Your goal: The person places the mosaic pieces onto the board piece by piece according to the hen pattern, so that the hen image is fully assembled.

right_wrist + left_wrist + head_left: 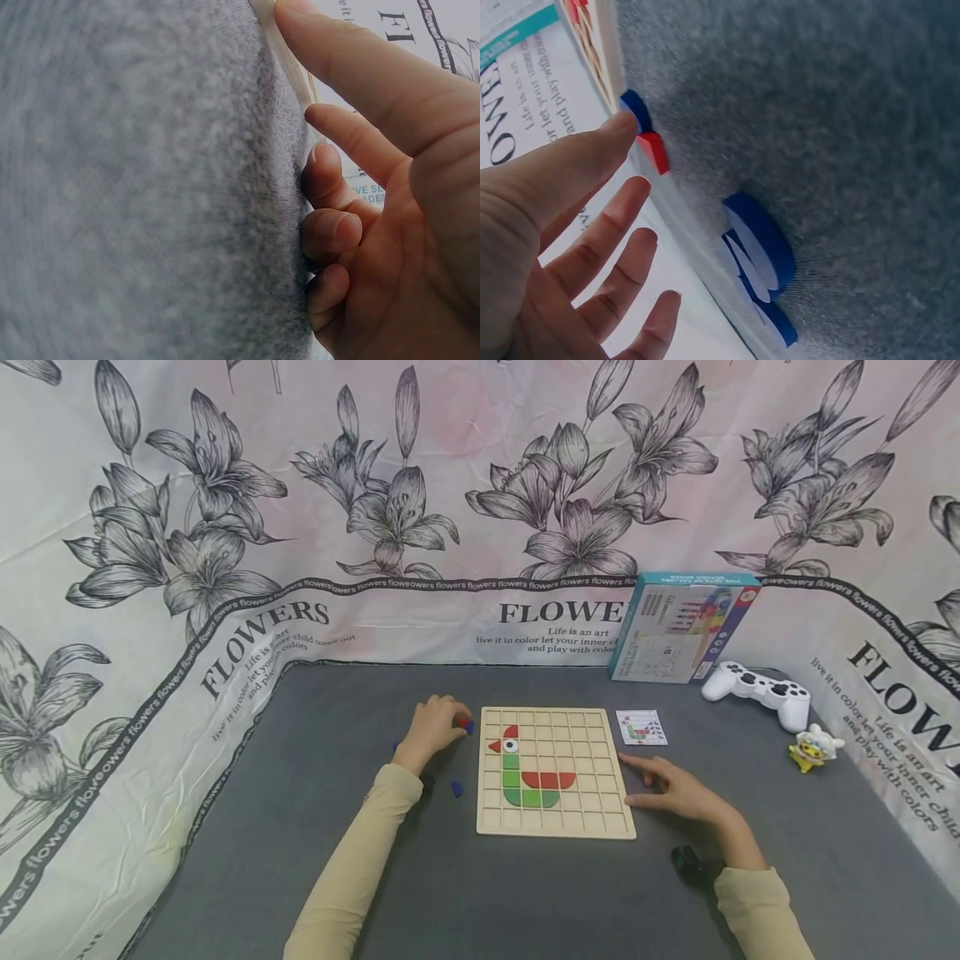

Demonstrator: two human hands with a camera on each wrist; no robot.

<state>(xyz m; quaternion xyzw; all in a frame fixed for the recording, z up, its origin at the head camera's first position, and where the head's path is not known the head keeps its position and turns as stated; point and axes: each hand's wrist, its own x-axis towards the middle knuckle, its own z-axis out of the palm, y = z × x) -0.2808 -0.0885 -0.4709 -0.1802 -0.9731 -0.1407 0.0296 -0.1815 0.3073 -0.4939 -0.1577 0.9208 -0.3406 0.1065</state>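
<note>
A wooden grid board (555,823) holds green and red pieces laid in the shape of a bird, with a round eye piece (511,746). By its upper left edge, my left hand (437,727) reaches over a small red piece (654,152) and a blue piece (634,109). The thumb tip overlaps the blue piece in the left wrist view, and the index fingertip is hidden behind the thumb. The other fingers are loosely bent and apart. My right hand (678,789) rests its extended thumb and index finger at the board's right edge, its remaining fingers curled in.
More blue pieces (761,247) lie left of the board, one blue piece (457,789) nearer its edge. Beyond the board's right edge is a picture card (641,727). A box (682,631), a white game controller (757,692) and a small figurine (814,748) stand behind.
</note>
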